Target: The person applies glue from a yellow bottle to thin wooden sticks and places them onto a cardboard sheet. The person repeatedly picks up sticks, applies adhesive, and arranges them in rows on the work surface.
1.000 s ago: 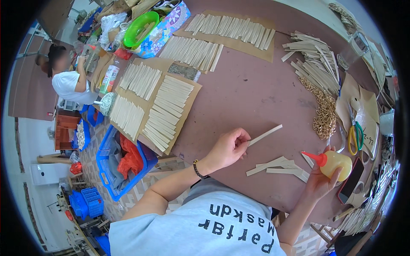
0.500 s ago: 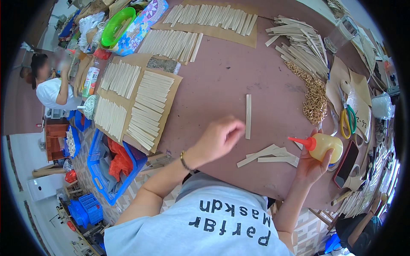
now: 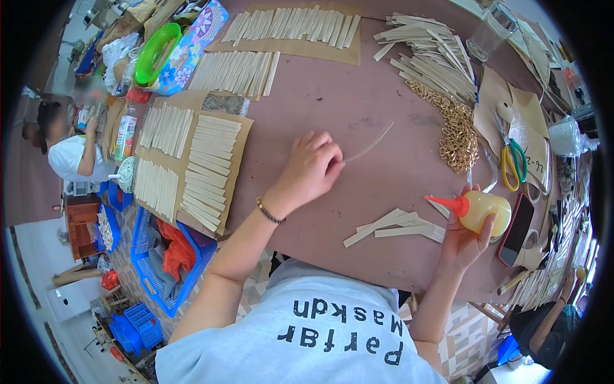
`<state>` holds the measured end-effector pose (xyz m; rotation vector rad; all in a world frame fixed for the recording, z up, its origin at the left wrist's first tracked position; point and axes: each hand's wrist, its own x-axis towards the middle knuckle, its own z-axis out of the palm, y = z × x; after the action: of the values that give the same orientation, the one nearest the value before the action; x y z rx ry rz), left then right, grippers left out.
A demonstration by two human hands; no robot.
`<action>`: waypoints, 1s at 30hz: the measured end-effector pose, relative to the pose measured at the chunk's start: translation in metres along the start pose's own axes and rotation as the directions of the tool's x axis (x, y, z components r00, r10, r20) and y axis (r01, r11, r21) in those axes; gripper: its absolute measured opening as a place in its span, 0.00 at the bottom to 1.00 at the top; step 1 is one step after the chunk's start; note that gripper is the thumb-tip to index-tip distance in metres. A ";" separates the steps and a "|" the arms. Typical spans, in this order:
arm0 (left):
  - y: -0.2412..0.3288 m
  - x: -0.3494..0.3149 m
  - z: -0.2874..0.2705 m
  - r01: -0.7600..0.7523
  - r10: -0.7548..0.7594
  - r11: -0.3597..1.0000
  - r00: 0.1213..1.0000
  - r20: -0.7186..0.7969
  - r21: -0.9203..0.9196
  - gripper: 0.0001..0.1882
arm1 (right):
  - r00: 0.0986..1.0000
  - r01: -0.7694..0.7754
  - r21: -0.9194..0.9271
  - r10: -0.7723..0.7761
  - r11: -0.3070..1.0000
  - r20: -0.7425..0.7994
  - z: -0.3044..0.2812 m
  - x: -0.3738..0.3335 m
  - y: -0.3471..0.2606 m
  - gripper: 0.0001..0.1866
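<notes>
My left hand [image 3: 308, 168] is raised over the middle of the brown table, fingers pinched on one end of a thin pale strip [image 3: 372, 146]. The strip is seen nearly edge-on, slanting up and to the right with a slight curve. In my right hand [image 3: 465, 242] rests a squeeze bottle [image 3: 486, 214] of yellowish liquid, its red nozzle pointing left. Several loose pale strips [image 3: 396, 222] lie between my hands, near the table's front edge, close to the bottle's nozzle.
Rows of pale strips lie on brown cardboard sheets [image 3: 242, 137] at the left and back. A strip pile [image 3: 432, 54], gold chain [image 3: 457, 137], scissors [image 3: 510, 163] and a phone [image 3: 516, 232] are at the right. A blue basket [image 3: 152, 272] stands left; a co-worker [image 3: 80, 153] sits beyond.
My left hand has picked up the strip that lay flat on the table and moved it left, turning it on edge. My right hand still holds the bottle; the whole view has shifted slightly.
</notes>
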<state>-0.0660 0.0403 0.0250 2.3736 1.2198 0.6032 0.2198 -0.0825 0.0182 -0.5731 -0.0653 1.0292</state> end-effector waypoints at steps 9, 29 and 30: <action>0.048 -0.044 0.009 0.196 -0.184 0.972 0.978 0.099 -0.127 0.07 | 0.996 0.052 -0.155 -0.040 0.986 0.077 0.029 0.008 0.012 0.26; 0.041 -0.053 0.020 0.021 -0.028 0.990 0.998 -0.048 -0.143 0.09 | 0.970 0.229 -0.533 -0.141 0.815 0.200 0.035 0.006 0.041 0.26; 0.039 -0.053 0.019 0.027 -0.035 0.989 0.998 -0.057 -0.147 0.09 | 0.970 0.227 -0.536 -0.137 0.813 0.203 0.035 0.005 0.041 0.26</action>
<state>-0.0576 -0.0276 0.0197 2.2262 1.1926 0.7326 0.1793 -0.0481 0.0269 -0.9972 -0.5681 0.8572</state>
